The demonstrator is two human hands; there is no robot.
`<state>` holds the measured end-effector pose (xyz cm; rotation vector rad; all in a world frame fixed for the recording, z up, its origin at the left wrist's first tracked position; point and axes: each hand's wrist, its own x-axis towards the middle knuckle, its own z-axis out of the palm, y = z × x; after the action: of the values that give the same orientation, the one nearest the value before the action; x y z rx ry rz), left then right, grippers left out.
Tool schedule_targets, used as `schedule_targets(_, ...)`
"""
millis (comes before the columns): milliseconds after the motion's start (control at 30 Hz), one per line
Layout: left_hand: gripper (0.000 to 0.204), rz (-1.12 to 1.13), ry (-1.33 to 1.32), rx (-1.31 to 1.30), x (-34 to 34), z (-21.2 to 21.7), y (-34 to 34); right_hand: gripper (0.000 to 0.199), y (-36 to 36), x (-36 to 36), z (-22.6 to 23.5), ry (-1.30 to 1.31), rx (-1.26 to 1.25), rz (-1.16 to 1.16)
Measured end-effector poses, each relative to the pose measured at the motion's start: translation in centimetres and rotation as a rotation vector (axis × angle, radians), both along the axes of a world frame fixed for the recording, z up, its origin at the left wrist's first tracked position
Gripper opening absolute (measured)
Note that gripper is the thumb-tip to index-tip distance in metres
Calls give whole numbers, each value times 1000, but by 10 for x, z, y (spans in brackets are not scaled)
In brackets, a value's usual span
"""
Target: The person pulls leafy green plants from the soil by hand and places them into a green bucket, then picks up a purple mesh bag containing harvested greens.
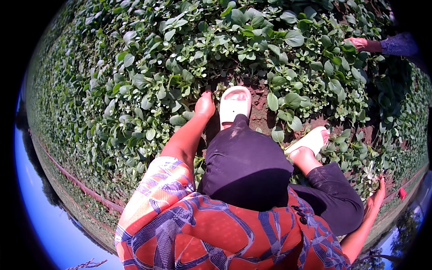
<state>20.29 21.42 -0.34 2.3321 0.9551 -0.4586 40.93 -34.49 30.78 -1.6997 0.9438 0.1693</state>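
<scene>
My left hand (205, 104) reaches down among the stems just left of my left sandal (236, 105). Its fingers look curled together at the base of the leaves; what they hold, if anything, is hidden. Out to the right, beyond my bent knee, my right hand (377, 195) is held low with its fingers stretched out. Beside those fingertips shows a pale, small-leaved plant (370, 173), apart from the hand as far as I can see. Broad-leaved green plants (292, 100) grow thickly ahead, mixed with smaller-leaved low plants (193, 56).
Reddish soil (259, 103) shows between the plants near my feet. My right sandal (310, 140) rests among leaves. At the upper right, another person's hand (357, 43) with a purple sleeve (399, 45) touches the leaves. A small red thing (402, 193) lies at far right.
</scene>
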Motion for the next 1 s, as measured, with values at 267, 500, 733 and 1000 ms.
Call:
schedule_targets(267, 21, 137, -331, 5, 90, 15, -4, 33, -6, 2, -3, -2, -72, 50)
schedule_targets(500, 28, -279, -66, 224, 127, -1, 4, 33, 3, 3, -3, 20, 3, 13)
schedule_targets(733, 26, -99, -65, 28, 141, 7, -3, 34, -2, 8, -3, 27, -18, 29)
schedule_targets(1000, 32, 10, 12, -142, 157, -5, -1, 34, -1, 8, -5, 20, -19, 58)
